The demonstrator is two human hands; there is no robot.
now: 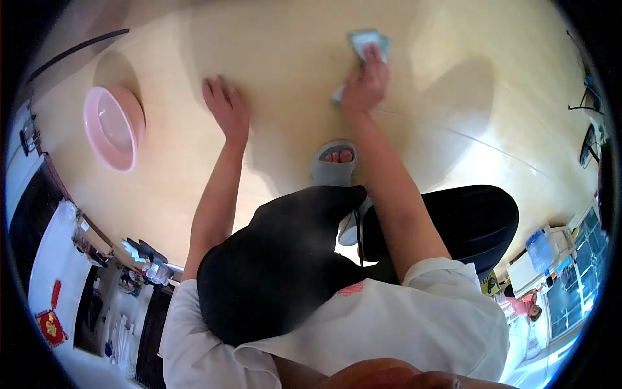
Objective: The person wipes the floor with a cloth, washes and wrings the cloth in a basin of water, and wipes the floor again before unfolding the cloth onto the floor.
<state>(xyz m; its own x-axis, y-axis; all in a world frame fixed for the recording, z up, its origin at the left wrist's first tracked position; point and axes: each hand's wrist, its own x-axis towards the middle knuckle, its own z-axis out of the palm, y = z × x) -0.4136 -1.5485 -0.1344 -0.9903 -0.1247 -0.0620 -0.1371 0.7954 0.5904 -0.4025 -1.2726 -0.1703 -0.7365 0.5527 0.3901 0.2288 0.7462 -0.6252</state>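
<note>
My right hand (366,87) presses a light blue-green cloth (363,39) against the shiny beige floor (291,71). The cloth shows beyond my fingertips, and a small piece of it sticks out beside the heel of my hand; the rest is covered. Hand and cloth are slightly blurred. To the left, my left hand (227,110) rests on the floor with its fingers apart and nothing in it. Between and below my hands is a foot in a grey slipper (330,172).
A pink plastic basin (139,126) stands on the floor to the left. Behind it lies a dark curved strip (78,48). Shelves with household items (126,279) line the lower left. Another person (523,305) is far off at the lower right, near a blue water bottle (539,251).
</note>
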